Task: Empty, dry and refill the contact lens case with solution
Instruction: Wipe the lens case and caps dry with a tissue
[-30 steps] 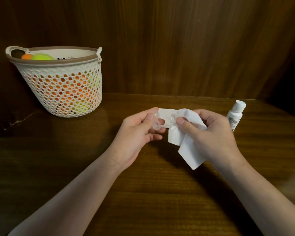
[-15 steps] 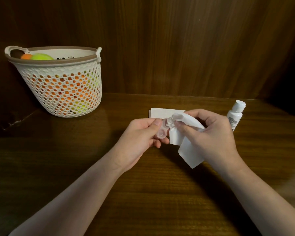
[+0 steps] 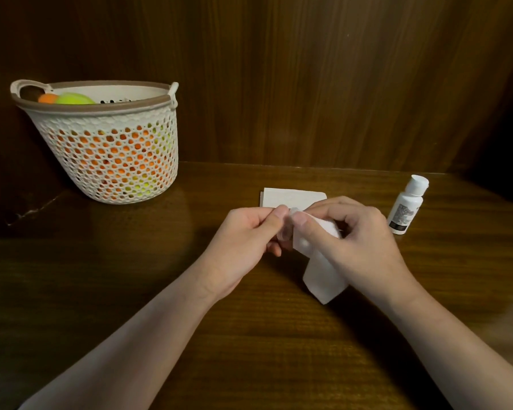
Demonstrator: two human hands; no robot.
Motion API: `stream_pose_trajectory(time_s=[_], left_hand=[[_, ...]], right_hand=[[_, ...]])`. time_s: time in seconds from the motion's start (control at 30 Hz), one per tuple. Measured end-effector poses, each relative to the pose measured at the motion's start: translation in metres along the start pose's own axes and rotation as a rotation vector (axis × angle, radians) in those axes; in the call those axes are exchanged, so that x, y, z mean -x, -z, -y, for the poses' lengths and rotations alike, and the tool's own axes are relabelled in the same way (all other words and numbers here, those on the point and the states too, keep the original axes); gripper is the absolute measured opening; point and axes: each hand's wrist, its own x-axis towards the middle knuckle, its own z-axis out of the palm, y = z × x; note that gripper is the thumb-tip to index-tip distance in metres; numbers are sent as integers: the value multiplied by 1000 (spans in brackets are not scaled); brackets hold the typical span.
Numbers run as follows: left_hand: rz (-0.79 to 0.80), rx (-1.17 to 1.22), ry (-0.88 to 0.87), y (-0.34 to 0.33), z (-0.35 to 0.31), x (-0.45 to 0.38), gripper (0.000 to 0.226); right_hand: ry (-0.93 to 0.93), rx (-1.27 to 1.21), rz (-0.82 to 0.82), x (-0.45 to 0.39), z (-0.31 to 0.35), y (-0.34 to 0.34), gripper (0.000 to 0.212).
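My left hand (image 3: 243,241) pinches a small clear contact lens case (image 3: 286,230) between thumb and fingers, above the middle of the wooden table. My right hand (image 3: 356,247) grips a white tissue (image 3: 320,273) and presses its thumb, wrapped in the tissue, against the case. The tissue's loose end hangs down below the right hand. Most of the case is hidden by fingers and tissue. A small white solution bottle (image 3: 406,210) with its cap on stands upright on the table to the right of my hands.
A folded white tissue (image 3: 290,198) lies flat on the table just behind my hands. A white mesh basket (image 3: 107,155) holding orange and yellow-green balls stands at the back left. A dark wood panel wall rises behind the table.
My hands have drawn closer together. The right thumb with the tissue has moved onto the case, which now stands more on edge and is more covered than before.
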Motion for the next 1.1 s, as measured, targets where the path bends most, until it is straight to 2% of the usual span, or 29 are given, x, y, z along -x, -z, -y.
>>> stream_pose_trajectory(time_s=[0.13, 0.27, 0.4, 0.53, 0.67, 0.87, 0.93, 1.1], left_hand=[[9, -21, -27, -2, 1, 1, 38], [20, -82, -69, -2, 0, 1, 28], [107, -136, -124, -1, 0, 2, 25], [89, -146, -138, 0, 4, 1, 32], [85, -155, -147, 1, 5, 0, 33], [124, -99, -103, 4, 1, -1, 25], [136, -68, -67, 4, 0, 0, 24], [124, -64, -21, 3, 1, 1, 24]], right_hand=[[-86, 18, -60, -3, -6, 1, 7], [-145, 45, -103, -4, -12, 2, 15], [-190, 33, -121, -5, -17, 3, 17], [-172, 0, -85, -6, -15, 3, 17], [-181, -44, -20, -7, -12, 5, 31], [-109, -91, -191, -5, -9, 4, 30], [-68, -34, -222, -3, -9, 3, 28], [-33, 103, -180, -6, -7, 2, 25]])
